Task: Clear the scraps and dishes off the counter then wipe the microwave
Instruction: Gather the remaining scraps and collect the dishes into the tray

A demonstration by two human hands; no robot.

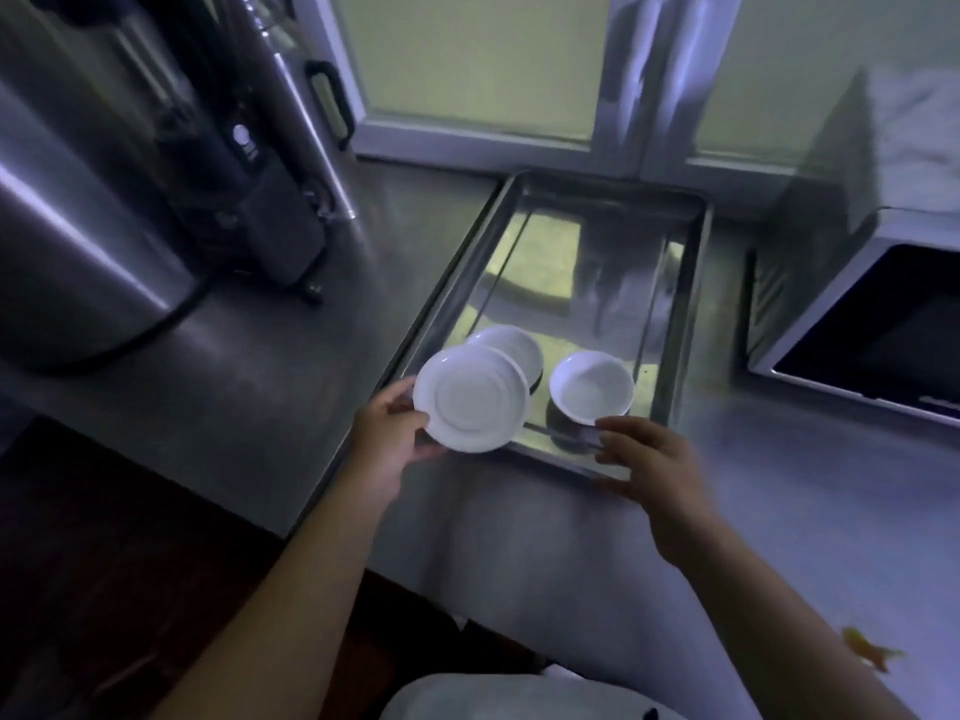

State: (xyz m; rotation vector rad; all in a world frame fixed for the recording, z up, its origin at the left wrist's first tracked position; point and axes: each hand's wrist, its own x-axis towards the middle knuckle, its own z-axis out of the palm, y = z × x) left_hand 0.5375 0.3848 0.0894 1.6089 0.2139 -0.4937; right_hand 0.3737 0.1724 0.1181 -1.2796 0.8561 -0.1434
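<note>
My left hand [397, 433] grips a small white saucer [470, 400] by its left rim, tilted over the near left corner of a shiny steel tray [691, 283]. A second white dish [519, 345] lies in the tray just behind the saucer. A white bowl [591, 387] stands upright in the tray's near right part. My right hand [649, 462] hovers at the tray's near edge, just below the bowl, fingers apart and holding nothing. The microwave [852, 304] stands at the right with its dark door facing me. An orange scrap [870, 652] lies on the counter at the lower right.
Large steel urns [78, 241] with a black cable and a dark appliance [270, 200] fill the counter's left side. A frosted window [467, 59] runs along the back. A white cloth [919, 132] lies on top of the microwave. The counter edge [322, 491] drops to dark floor at the lower left.
</note>
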